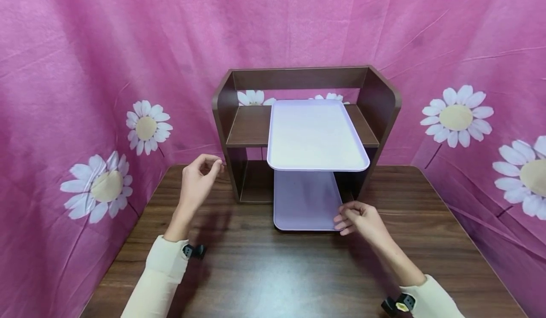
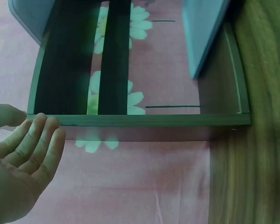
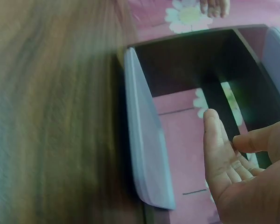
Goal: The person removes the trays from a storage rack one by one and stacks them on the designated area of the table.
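Two pale lilac trays sit on a dark brown two-tier wooden shelf (image 1: pixel 249 126). The upper tray (image 1: pixel 317 135) lies on the middle board and juts out at the front. Below it the lower tray (image 1: pixel 304 204) also sticks out past the shelf's front. My right hand (image 1: pixel 360 221) is beside the lower tray's front right corner, its fingers loosely bent; the right wrist view shows a gap between them and the tray (image 3: pixel 147 140). Near the shelf's left side panel is my left hand (image 1: pixel 198 178), fingers relaxed and holding nothing. Whether its fingertips touch the panel (image 2: pixel 144 120) cannot be told.
The shelf stands at the back of a brown wood-grain table (image 1: pixel 273 270). A pink curtain (image 1: pixel 290 19) with large white daisies hangs behind and on both sides. Dark cameras sit at both wrists.
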Action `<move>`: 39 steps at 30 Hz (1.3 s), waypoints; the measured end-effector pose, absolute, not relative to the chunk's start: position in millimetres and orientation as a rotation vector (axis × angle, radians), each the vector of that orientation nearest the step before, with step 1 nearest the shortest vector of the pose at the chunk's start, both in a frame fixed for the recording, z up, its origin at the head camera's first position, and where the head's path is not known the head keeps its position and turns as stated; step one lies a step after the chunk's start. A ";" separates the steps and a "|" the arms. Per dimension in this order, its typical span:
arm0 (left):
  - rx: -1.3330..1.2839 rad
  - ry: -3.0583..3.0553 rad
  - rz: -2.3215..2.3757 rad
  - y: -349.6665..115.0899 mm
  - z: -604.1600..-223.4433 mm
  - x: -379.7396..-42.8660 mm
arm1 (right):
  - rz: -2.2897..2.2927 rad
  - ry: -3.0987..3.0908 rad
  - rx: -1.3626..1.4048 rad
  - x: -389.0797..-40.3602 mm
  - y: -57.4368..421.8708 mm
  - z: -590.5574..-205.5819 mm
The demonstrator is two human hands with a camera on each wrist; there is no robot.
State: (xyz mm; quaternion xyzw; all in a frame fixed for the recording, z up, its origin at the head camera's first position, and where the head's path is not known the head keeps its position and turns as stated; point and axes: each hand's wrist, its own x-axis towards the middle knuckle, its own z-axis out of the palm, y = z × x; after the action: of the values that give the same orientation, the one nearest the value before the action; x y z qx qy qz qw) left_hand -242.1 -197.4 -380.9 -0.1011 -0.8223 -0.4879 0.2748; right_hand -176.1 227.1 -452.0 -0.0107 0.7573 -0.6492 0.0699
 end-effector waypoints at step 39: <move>-0.157 -2.142 -1.700 -168.4 -363.1 -276.8 | -2.356 1.386 0.288 -152.9 185.6 -515.0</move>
State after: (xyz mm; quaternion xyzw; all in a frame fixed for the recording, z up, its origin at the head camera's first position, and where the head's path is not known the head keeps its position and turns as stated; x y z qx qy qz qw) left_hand -276.8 -168.4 -363.1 -0.0561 -0.7663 -0.6081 0.1997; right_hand -152.9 185.6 -515.0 0.1027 0.4947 -0.8407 0.1951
